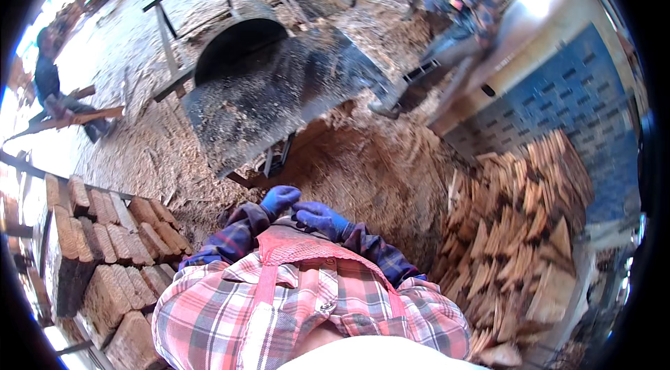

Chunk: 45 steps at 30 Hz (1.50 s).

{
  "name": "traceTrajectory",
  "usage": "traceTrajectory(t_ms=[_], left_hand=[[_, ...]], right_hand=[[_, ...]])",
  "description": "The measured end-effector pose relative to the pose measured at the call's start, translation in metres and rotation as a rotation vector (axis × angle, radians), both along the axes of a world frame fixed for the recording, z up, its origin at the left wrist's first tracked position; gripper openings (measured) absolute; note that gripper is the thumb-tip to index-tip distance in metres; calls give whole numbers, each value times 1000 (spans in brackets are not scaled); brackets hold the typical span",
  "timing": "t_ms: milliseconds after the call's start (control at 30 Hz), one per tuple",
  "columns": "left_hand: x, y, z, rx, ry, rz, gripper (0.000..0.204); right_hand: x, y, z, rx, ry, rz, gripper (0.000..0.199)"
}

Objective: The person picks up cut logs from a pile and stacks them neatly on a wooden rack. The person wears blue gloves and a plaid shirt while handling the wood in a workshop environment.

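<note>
Both my hands are in blue gloves, close together in front of my waist. My left hand has its fingers curled and closed, just past the edge of a red mesh apron. Right beside it, my right hand is also closed, its fingers bent toward the left one. Whatever is between the fingers, if anything, is too small or hidden to make out. Ahead of my hands stands a dark metal table strewn with wood chips, with a black semicircular piece at its far side.
Stacked timber rises at my left, and a heap of split wood pieces at my right. Sawdust covers the ground. A slotted blue panel stands at the right. One person is at far right, another carries boards at far left.
</note>
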<state>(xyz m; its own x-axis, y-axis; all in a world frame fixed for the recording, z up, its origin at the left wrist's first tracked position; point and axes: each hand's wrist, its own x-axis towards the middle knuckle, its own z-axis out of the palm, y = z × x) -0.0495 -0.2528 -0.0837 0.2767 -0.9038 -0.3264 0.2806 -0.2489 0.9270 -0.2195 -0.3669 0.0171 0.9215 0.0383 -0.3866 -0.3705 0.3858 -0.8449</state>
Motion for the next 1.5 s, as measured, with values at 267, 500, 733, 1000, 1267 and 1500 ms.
traceTrajectory(t_ms=[267, 500, 733, 1000, 1267, 1500], left_hand=[[58, -51, 63, -37, -244, 135, 26], [81, -74, 78, -46, -268, 207, 22], [79, -88, 73, -55, -123, 355, 26], [107, -68, 39, -53, 97, 208, 37], [137, -118, 59, -17, 301, 243, 35], [159, -201, 74, -48, 272, 195, 35]], right_hand=[[85, -27, 29, -42, -77, 101, 30], [118, -85, 35, -173, -61, 173, 31], [134, -95, 30, -155, -62, 187, 30], [153, -85, 21, -160, -41, 222, 25], [172, -122, 39, -155, -138, 84, 30], [175, -159, 26, -140, -127, 23, 31]])
